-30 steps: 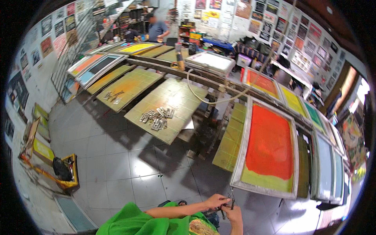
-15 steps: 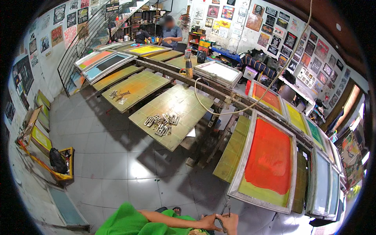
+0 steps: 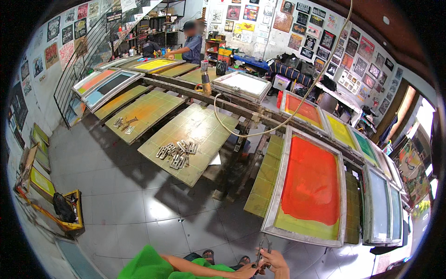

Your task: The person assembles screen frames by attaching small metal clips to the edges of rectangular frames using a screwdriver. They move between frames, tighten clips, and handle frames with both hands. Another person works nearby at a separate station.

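My right hand (image 3: 276, 262) is closed around a slim dark metal tool (image 3: 261, 244) that stands roughly upright at the bottom centre. Its upper end shows two thin prongs; its exact kind is too small to make out. My left hand (image 3: 250, 271) is closed on the tool's lower part, its forearm crossing from a green sleeve (image 3: 146, 266). Just beyond the tool's tip lies the near edge of a screen printing frame (image 3: 303, 235), whose mesh carries red ink (image 3: 311, 181) over a yellow-green lower strip.
Left of the red screen, a printing board (image 3: 186, 139) bears a pile of metal hinge clamps (image 3: 176, 153); another board (image 3: 148, 109) has several metal pieces. More screens (image 3: 382, 209) stand at right. A pale hose (image 3: 232, 132) loops across. A person (image 3: 190, 44) works at the far side.
The view has shifted a little, and my hands have turned the tool more upright. At the far table, the person now reaches an arm out over the boards.
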`<state>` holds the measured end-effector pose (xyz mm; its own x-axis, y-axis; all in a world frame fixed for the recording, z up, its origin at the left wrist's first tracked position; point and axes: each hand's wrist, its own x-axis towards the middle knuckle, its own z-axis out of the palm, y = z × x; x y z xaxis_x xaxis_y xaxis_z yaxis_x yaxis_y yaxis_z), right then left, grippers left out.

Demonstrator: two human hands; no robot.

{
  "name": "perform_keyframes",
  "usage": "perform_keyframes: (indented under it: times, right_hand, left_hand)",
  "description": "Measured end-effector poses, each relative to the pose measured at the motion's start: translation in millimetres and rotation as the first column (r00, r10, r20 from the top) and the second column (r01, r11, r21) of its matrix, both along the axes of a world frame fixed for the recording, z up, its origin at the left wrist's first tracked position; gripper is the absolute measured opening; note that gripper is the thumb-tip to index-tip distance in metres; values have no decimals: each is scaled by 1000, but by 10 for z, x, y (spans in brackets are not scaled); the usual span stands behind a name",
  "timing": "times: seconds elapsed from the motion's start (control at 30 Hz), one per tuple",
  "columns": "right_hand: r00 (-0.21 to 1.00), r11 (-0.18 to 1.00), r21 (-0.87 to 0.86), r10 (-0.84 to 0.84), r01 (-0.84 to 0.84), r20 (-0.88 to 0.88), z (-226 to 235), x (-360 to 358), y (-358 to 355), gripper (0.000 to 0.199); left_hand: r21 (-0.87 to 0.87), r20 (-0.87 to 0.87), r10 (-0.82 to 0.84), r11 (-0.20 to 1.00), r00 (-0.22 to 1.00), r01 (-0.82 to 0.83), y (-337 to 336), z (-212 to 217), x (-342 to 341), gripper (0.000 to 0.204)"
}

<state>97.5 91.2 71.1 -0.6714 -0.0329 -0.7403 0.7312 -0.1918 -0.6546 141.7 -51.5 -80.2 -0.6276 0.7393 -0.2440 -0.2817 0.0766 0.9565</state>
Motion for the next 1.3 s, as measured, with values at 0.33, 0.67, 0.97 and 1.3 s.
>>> perform_keyframes:
  times: [0.33,0.67,0.97,1.3]
  right_hand:
    - [1000,986,-168,-2,3,11,-329,-74,-64,31]
    - [967,965,-172,161,-196,-197,-286,-54,69,22]
    - [875,945,134,328,-300,-357,-467,-149,279,29]
    - [956,962,-121,218,-244,-195,-622,-151,273,39]
  left_hand:
    - [10,783,280,887,556,-461,-318,936,-135,58]
    - [361,830,-530,749,-176,-555,-627,295,-298,36]
    - [-234,348,557,831,754,-505,-166,630,183,50]
    - [248,775,-632,338,-24,-908,88,402,368,30]
